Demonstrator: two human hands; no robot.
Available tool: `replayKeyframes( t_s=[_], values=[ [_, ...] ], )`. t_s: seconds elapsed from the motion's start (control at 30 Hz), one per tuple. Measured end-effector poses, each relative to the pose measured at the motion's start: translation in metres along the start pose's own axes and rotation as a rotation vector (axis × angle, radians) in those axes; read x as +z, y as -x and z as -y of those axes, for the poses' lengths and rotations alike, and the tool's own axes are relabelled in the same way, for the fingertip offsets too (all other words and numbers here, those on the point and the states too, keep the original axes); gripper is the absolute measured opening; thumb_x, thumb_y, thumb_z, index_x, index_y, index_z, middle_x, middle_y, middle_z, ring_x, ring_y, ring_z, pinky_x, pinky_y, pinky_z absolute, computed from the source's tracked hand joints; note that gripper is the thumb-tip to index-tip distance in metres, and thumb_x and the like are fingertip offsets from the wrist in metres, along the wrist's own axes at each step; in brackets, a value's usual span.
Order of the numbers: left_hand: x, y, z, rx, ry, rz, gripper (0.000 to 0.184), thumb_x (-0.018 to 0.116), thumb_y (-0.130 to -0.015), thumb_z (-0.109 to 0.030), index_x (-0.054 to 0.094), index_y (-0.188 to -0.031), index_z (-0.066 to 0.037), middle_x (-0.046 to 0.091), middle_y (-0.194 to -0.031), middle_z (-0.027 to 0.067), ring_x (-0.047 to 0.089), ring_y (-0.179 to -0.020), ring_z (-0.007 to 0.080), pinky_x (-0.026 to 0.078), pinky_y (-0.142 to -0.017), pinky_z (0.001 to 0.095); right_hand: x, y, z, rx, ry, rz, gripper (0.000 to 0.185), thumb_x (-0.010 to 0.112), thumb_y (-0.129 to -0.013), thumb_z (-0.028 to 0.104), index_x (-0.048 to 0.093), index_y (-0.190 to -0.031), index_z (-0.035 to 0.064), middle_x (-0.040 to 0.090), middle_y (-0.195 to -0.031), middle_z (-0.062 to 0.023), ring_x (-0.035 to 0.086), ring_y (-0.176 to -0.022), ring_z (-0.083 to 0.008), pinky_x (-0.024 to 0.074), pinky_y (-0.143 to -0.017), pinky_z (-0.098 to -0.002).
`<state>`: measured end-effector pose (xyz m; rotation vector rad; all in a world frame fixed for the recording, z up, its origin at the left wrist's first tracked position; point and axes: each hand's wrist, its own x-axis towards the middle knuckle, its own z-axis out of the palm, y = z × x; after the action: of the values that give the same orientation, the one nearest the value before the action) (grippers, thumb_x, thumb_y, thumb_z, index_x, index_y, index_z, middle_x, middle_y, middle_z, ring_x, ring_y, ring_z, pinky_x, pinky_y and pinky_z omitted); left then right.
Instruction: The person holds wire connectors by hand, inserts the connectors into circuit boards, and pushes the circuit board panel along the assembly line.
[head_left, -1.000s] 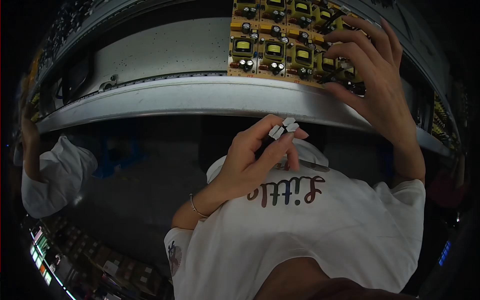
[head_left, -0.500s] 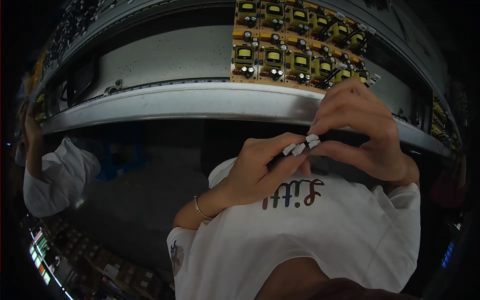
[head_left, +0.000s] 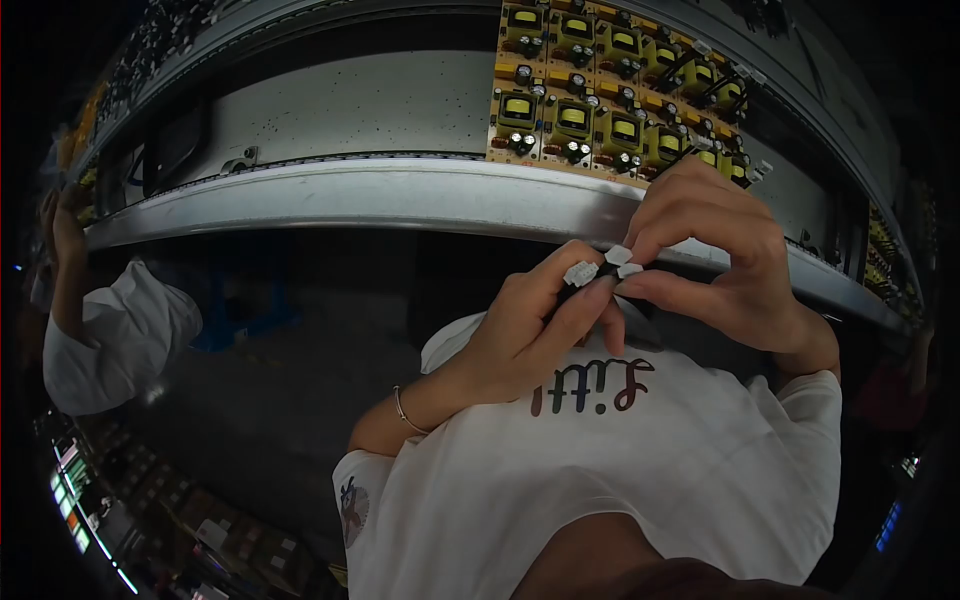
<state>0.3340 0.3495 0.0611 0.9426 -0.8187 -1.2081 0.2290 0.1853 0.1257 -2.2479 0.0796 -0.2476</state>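
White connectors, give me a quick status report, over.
Left hand holding white connectors. Right hand at the same connectors, grip unclear. Metal rail between them and circuit boards; nothing visible blocking the hands.

"What is the person wearing?"

"A white, short-sleeved cloth T-shirt (head_left: 600,465), its rounded neckline (head_left: 590,510) at the near end."

"Does it carry any markings?"

"Yes, dark, multicoloured script lettering (head_left: 598,390) across the far part of the chest, upside down from here. 'Litt' is readable, in reddish and bluish tones."

"And the sleeves?"

"Both are loose and white. The left one bears a small, dark, roundish print (head_left: 353,512), too small to make out; the right sleeve (head_left: 800,400) looks plain."

"Anything on the wrists?"

"A thin, silver-coloured bracelet (head_left: 402,410) circles the left wrist."

"The hands?"

"The left hand (head_left: 545,315) and right hand (head_left: 720,265) are bare."
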Motion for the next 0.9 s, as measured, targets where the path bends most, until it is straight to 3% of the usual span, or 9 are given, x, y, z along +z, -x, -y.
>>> replayKeyframes(
  t_s=[0.07,0.13,0.27,0.47,0.53,0.67,0.73,0.9],
  values=[
    [-0.004,0.001,-0.006,-0.09,0.162,0.016,0.016,0.038,-0.096,-0.015,0.049,-0.1,-0.003,0.06,-0.066,0.0033,0.052,-0.053,0.0038,0.037,-0.049,0.019,-0.002,-0.002,-0.001,-0.04,0.009,0.015,0.02,0.078,-0.059,0.009,0.065,-0.074,0.0056,0.062,-0.079,-0.0042,0.055,-0.076,-0.0188,0.0417,-0.069,-0.031],
    [-0.009,0.001,-0.007,-0.249,0.381,0.089,0.018,0.041,-0.097,-0.019,0.049,-0.101,-0.003,0.058,-0.068,0.0034,0.054,-0.056,0.0055,0.038,-0.05,0.0183,-0.004,-0.004,-0.001,-0.178,0.007,0.04,0.021,0.078,-0.061,0.011,0.065,-0.076,0.0054,0.06,-0.079,-0.0034,0.053,-0.072,-0.0164,0.0421,-0.06,-0.0273],
    [-0.011,0.001,-0.005,-0.287,0.404,0.128,0.018,0.046,-0.095,-0.017,0.049,-0.101,-0.001,0.056,-0.07,0.0031,0.056,-0.058,0.0067,0.04,-0.052,0.0179,-0.003,-0.004,-0.001,-0.246,0.063,0.034,0.022,0.079,-0.06,0.013,0.065,-0.077,0.0055,0.059,-0.081,-0.0041,0.054,-0.071,-0.0168,0.0421,-0.059,-0.027],
    [-0.003,0.003,-0.001,-0.101,0.319,-0.024,0.014,0.052,-0.091,-0.008,0.05,-0.103,0.0,0.059,-0.073,0.0051,0.055,-0.06,0.0063,0.042,-0.055,0.0178,0.001,-0.001,0.004,-0.138,0.022,0.013,0.025,0.079,-0.057,0.014,0.065,-0.076,0.0044,0.063,-0.079,-0.0053,0.057,-0.07,-0.0198,0.0425,-0.062,-0.0301],
    [-0.002,0.005,-0.002,0.028,0.054,-0.087,0.013,0.053,-0.09,-0.007,0.051,-0.1,0.0,0.062,-0.074,0.0058,0.057,-0.063,0.0058,0.044,-0.057,0.0185,0.003,0.0,0.002,-0.148,0.06,-0.009,0.026,0.079,-0.058,0.01,0.065,-0.079,0.0038,0.063,-0.077,-0.0056,0.058,-0.069,-0.0195,0.0426,-0.061,-0.0293],
    [-0.005,0.008,-0.001,0.032,-0.094,-0.104,0.011,0.054,-0.088,-0.006,0.053,-0.096,0.001,0.065,-0.073,0.0059,0.059,-0.063,0.0062,0.045,-0.057,0.019,-0.005,0.001,0.004,-0.105,0.05,0.005,0.026,0.078,-0.059,0.007,0.065,-0.08,0.0039,0.063,-0.078,-0.006,0.058,-0.069,-0.0193,0.0429,-0.063,-0.0293],
    [-0.006,0.009,-0.001,0.153,-0.266,-0.158,0.01,0.057,-0.086,-0.004,0.054,-0.093,0.001,0.066,-0.071,0.0065,0.061,-0.06,0.0072,0.045,-0.055,0.0192,-0.008,0.003,0.004,-0.024,-0.006,-0.082,0.023,0.077,-0.059,0.006,0.065,-0.078,0.0038,0.063,-0.079,-0.0065,0.058,-0.074,-0.0201,0.0434,-0.066,-0.0307],
    [-0.004,0.009,0.004,0.26,-0.388,-0.177,0.01,0.06,-0.083,-0.004,0.055,-0.09,0.001,0.066,-0.07,0.007,0.06,-0.054,0.0087,0.044,-0.049,0.0183,0.001,-0.003,0.009,-0.022,0.012,0.007,0.019,0.076,-0.058,0.006,0.065,-0.073,0.0056,0.063,-0.08,-0.0051,0.055,-0.086,-0.0226,0.0425,-0.073,-0.0325]
  ],
)
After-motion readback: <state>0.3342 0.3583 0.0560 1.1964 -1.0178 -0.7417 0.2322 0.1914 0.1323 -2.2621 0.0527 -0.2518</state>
